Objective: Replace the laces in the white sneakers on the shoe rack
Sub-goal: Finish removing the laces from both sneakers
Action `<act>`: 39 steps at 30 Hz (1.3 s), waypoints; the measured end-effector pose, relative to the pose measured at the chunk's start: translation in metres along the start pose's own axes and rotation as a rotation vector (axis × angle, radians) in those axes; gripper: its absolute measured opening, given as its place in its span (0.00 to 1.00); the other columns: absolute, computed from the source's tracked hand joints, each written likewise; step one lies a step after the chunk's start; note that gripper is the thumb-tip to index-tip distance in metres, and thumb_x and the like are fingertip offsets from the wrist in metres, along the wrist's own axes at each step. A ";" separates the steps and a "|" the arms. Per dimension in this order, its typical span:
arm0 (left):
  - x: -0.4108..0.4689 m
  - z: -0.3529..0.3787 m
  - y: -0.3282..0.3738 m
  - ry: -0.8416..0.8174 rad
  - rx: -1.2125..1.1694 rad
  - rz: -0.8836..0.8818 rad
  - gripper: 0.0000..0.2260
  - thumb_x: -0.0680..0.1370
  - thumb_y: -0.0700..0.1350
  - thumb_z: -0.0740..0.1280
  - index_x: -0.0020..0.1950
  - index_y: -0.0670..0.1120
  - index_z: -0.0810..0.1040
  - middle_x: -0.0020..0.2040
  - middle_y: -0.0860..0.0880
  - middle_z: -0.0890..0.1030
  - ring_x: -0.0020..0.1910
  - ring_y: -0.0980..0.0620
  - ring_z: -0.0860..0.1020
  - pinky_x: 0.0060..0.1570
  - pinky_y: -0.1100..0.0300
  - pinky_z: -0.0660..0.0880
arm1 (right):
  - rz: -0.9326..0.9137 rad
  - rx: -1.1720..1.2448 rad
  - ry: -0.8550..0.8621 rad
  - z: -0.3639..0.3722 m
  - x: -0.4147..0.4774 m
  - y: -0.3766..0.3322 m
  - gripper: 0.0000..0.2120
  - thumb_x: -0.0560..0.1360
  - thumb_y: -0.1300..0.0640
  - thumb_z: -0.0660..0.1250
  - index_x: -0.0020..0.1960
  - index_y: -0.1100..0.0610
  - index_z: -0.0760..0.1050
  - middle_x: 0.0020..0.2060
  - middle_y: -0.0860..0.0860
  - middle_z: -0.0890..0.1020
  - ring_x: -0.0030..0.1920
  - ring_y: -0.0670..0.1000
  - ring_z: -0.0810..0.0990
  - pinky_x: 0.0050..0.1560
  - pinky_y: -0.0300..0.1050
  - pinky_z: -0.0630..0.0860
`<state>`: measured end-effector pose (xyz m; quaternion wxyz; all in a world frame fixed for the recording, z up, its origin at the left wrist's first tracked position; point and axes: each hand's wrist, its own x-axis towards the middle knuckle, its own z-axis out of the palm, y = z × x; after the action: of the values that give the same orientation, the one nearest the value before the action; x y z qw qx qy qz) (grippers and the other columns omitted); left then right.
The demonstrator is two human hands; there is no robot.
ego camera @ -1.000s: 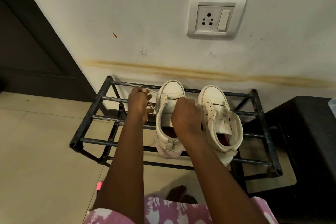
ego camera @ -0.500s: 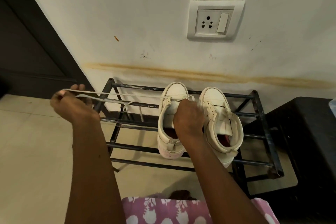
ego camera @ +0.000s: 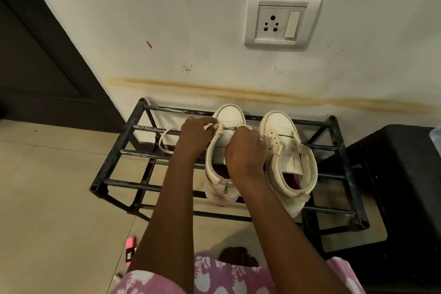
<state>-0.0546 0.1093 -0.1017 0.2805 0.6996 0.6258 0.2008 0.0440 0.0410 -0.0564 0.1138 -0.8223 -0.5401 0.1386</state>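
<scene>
I'm lacing the left sneaker point(ego camera: 226, 148) on the rack point(ego camera: 114, 157), my left hand point(ego camera: 198, 136) pinching the lace point(ego camera: 164, 141) at the lowest eyelets while my right hand point(ego camera: 245, 148) curls over the tongue, its grip hidden; next I'd feed the end through.

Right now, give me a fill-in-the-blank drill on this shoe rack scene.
1. Both hands work on the ____ sneaker.
2. The sneakers stand on a black metal ____.
3. A loop of lace hangs beside the ____ hand.
4. The wall socket sits ____ the sneakers.

Missing: left; rack; left; above
</scene>
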 end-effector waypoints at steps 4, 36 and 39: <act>-0.002 0.000 0.011 0.120 -0.061 -0.011 0.10 0.78 0.45 0.66 0.55 0.42 0.82 0.55 0.44 0.82 0.57 0.47 0.77 0.51 0.64 0.63 | 0.024 0.023 0.018 0.005 0.003 0.000 0.12 0.79 0.63 0.58 0.59 0.61 0.75 0.55 0.58 0.78 0.55 0.56 0.78 0.49 0.46 0.75; -0.006 -0.073 -0.038 1.112 -0.738 -0.568 0.12 0.80 0.42 0.60 0.61 0.40 0.73 0.61 0.42 0.76 0.58 0.50 0.76 0.46 0.70 0.71 | -0.002 0.049 0.000 0.006 0.004 0.002 0.11 0.79 0.63 0.58 0.59 0.63 0.74 0.54 0.58 0.79 0.54 0.56 0.80 0.41 0.41 0.69; -0.008 -0.065 -0.024 0.928 -0.630 -0.365 0.14 0.79 0.43 0.63 0.65 0.44 0.69 0.62 0.44 0.73 0.60 0.50 0.74 0.46 0.73 0.69 | -0.001 0.038 0.002 0.006 0.004 0.002 0.11 0.79 0.64 0.58 0.59 0.63 0.74 0.54 0.58 0.79 0.54 0.56 0.79 0.43 0.41 0.71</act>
<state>-0.1152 0.1121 -0.0673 0.2016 0.3024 0.7036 0.6107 0.0454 0.0441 -0.0634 0.1300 -0.8199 -0.5376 0.1479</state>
